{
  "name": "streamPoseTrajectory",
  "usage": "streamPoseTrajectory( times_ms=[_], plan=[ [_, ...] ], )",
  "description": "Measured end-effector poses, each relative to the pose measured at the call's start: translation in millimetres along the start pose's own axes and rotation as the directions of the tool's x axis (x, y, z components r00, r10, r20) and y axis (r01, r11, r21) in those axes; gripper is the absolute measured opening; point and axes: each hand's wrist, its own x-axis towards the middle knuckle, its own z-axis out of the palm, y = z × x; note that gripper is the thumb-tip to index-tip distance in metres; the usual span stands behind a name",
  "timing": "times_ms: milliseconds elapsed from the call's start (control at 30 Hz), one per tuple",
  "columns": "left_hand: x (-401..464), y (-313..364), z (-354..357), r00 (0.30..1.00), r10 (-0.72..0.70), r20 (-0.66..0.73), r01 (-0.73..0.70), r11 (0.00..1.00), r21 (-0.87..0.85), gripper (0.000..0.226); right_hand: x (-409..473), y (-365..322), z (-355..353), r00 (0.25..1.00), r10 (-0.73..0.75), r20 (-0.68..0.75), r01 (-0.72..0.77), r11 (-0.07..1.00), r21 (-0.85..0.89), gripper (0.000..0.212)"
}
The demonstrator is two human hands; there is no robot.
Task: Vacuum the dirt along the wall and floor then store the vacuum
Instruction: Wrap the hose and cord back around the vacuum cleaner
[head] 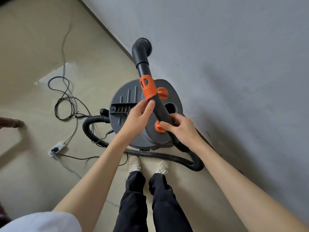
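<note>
A grey canister vacuum [128, 96] with orange clips stands on the floor against the grey wall [225, 56]. I hold its black curved wand [160, 109] above the canister; the wand carries an orange sleeve [148, 88] and ends in a round brush nozzle [143, 46] near the wall. My left hand [138, 114] grips the wand just below the orange sleeve. My right hand [178, 126] grips the wand's lower end, where the ribbed black hose [167, 156] joins. The hose loops round the canister's base.
A black power cable [63, 99] lies coiled on the beige floor at the left and runs to a white power strip [57, 149]. A dark wooden furniture leg [11, 123] sits at the left edge. My feet stand just behind the hose.
</note>
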Motion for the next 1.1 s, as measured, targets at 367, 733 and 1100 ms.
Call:
streamPoseTrajectory(
  times_ms=[367, 733, 1100],
  plan=[
    [-18, 67, -55, 0.984, -0.091, -0.154, 0.034, 0.941, -0.335, 0.025, -26, -50, -4, 0.987, -0.132, 0.096, 0.129, 0.991, 0.038, 0.013],
    [-18, 88, -136, 0.932, -0.199, -0.304, -0.006, 0.827, -0.562, 0.03, -38, -56, 4, 0.991, -0.128, -0.031, 0.119, 0.971, -0.206, 0.026],
    [-21, 60, -212, 0.928, 0.356, 0.113, -0.357, 0.757, 0.547, 0.077, -31, -195, 52, 0.929, -0.357, -0.097, 0.269, 0.832, -0.485, 0.029]
  ],
)
